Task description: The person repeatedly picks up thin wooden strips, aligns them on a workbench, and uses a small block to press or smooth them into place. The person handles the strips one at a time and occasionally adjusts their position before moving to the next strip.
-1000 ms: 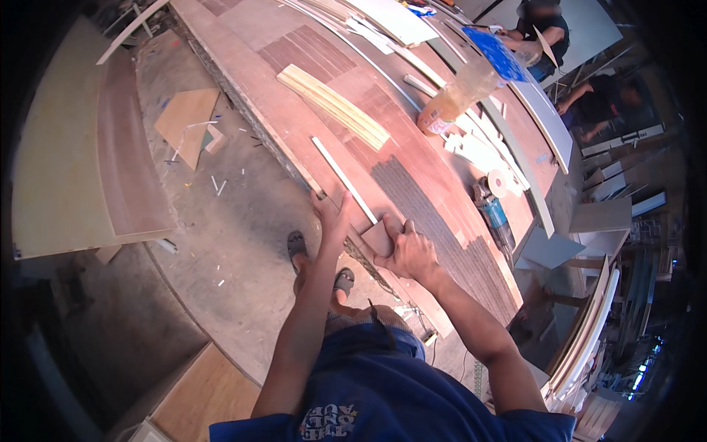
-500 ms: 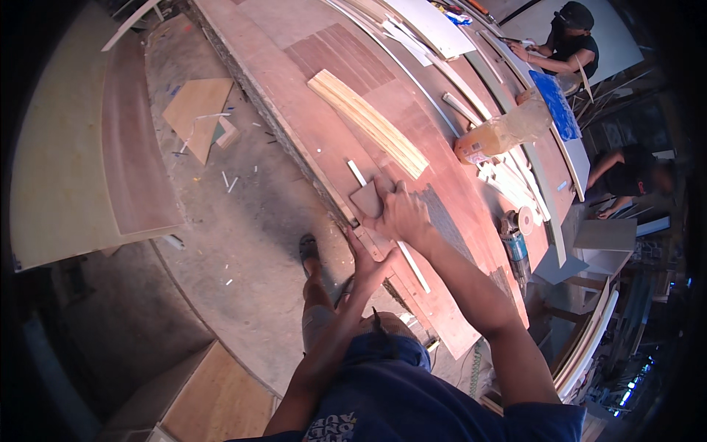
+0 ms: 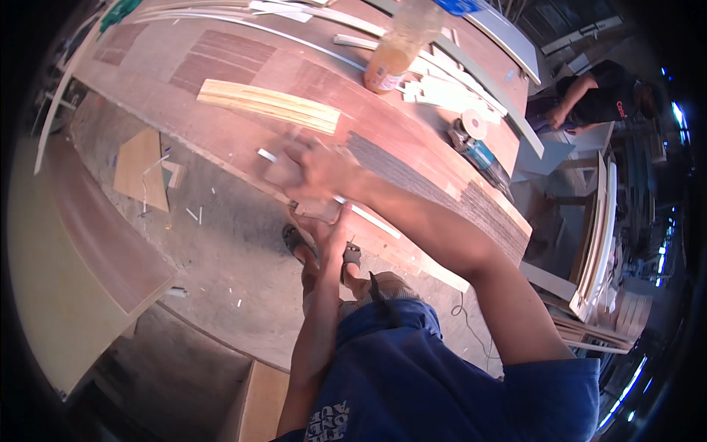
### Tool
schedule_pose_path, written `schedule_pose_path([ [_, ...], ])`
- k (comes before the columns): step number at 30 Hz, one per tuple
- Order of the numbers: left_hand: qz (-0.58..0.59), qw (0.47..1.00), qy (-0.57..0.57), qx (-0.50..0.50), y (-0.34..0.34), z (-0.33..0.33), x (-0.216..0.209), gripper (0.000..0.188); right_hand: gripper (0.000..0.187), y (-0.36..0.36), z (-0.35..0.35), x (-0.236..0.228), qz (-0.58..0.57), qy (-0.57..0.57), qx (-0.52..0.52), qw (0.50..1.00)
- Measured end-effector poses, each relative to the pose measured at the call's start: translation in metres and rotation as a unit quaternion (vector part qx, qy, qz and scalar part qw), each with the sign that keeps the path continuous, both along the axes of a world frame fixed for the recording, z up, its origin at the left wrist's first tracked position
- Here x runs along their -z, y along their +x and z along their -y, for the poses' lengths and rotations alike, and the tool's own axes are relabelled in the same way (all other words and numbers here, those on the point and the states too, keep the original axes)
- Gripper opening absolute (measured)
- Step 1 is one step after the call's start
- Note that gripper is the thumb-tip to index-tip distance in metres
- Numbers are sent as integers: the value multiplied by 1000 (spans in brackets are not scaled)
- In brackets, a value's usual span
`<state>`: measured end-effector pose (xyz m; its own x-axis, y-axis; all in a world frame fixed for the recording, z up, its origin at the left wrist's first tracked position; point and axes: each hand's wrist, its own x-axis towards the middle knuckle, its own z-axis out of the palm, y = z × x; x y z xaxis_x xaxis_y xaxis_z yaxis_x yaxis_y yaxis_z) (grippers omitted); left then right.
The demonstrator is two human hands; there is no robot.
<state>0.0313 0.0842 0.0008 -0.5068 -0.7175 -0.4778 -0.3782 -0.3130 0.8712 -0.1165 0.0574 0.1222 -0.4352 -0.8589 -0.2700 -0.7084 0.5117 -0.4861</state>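
My right hand (image 3: pixel 328 174), smeared by motion, is over the near edge of the worktable with its fingers curled on a flat brown piece (image 3: pixel 283 175). Beneath that hand runs a thin white strip (image 3: pixel 375 221), its far end showing past the brown piece. Closer to my body, my left hand (image 3: pixel 325 234) grips a brown wooden piece (image 3: pixel 318 210) at the table's edge, thumb on top near the strip. Its other fingers are partly hidden below.
Pale wood strips (image 3: pixel 269 104) lie bundled beyond my hands. Farther right are an angle grinder (image 3: pixel 477 153) and a plastic bottle (image 3: pixel 384 68) of orange-brown liquid. Another person (image 3: pixel 600 96) works at the far right. A large panel (image 3: pixel 88 243) stands left, with plywood offcuts (image 3: pixel 138 171) on the floor.
The view has swung right, so the table sits farther left and one co-worker has left the picture. My right hand has blurred over the strip; my left hand keeps its grip at the edge.
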Motion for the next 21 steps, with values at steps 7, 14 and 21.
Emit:
schedule_pose_path([
  [7, -74, 997, 1, -2, 0, -1, 21, 139, 108, 63, -215, 6, -20, 153, 99, 983],
  [14, -38, 999, -3, 21, -2, 1, 10, 143, 110, 101, -327, 36, -130, 125, 107, 978],
  [21, -3, 934, -355, 48, 1, -10, -13, 113, 96, 128, -343, 40, -172, 123, 126, 969],
])
